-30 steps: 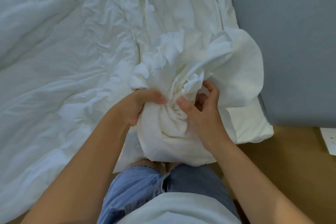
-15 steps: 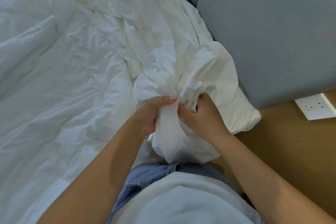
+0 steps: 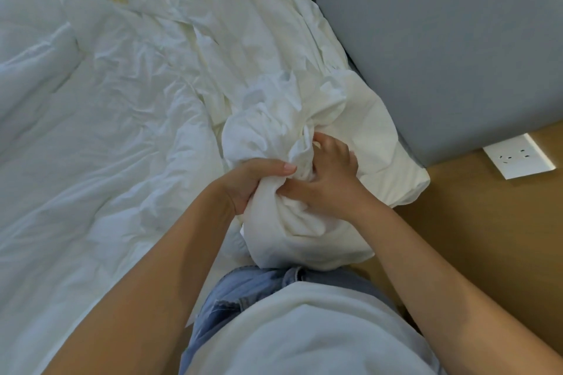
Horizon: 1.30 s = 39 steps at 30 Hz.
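A rumpled white duvet [image 3: 106,131] covers the bed on the left. A grey padded headboard [image 3: 441,55] rises on the right, above a wooden surface with a white socket [image 3: 518,158].

The left hand [image 3: 249,183] has its fingers clenched round a thick twist of the white cover [image 3: 274,131], thumb laid over the top. Touching it on the right, the right hand [image 3: 329,189] grasps the same cloth: its thumb presses into the twist and its spread, curved fingers dig into the folds beyond, their tips partly hidden.

From that grip the cover puffs out in loose ruffles on the far side and hangs as a rounded bundle on the near side, against the person's jeans [image 3: 243,292]. The pillow [image 3: 380,143] lies just right of it, against the headboard.

As I judge it, the cover is gathered up but not drawn smooth. Working it along the pillow and straightening the bedding look left to do.
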Each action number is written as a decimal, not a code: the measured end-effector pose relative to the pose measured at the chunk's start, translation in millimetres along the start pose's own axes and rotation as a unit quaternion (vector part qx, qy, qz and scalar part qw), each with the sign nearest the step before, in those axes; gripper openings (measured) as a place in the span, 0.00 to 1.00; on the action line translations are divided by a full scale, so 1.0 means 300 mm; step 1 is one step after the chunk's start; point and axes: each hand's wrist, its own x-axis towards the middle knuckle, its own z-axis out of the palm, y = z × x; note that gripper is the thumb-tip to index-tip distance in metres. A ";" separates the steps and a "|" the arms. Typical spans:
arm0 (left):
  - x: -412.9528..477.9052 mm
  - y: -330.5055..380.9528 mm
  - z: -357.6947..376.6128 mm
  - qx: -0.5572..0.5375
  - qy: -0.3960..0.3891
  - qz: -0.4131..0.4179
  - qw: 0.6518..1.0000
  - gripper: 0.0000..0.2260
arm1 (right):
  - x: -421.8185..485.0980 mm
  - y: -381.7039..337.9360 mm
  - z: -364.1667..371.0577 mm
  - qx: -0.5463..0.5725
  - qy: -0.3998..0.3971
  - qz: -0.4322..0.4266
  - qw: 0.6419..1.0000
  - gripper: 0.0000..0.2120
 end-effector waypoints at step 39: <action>-0.009 -0.044 0.017 -0.051 0.151 0.029 0.987 0.34 | 0.009 0.042 -0.024 0.275 -0.078 0.043 0.957 0.15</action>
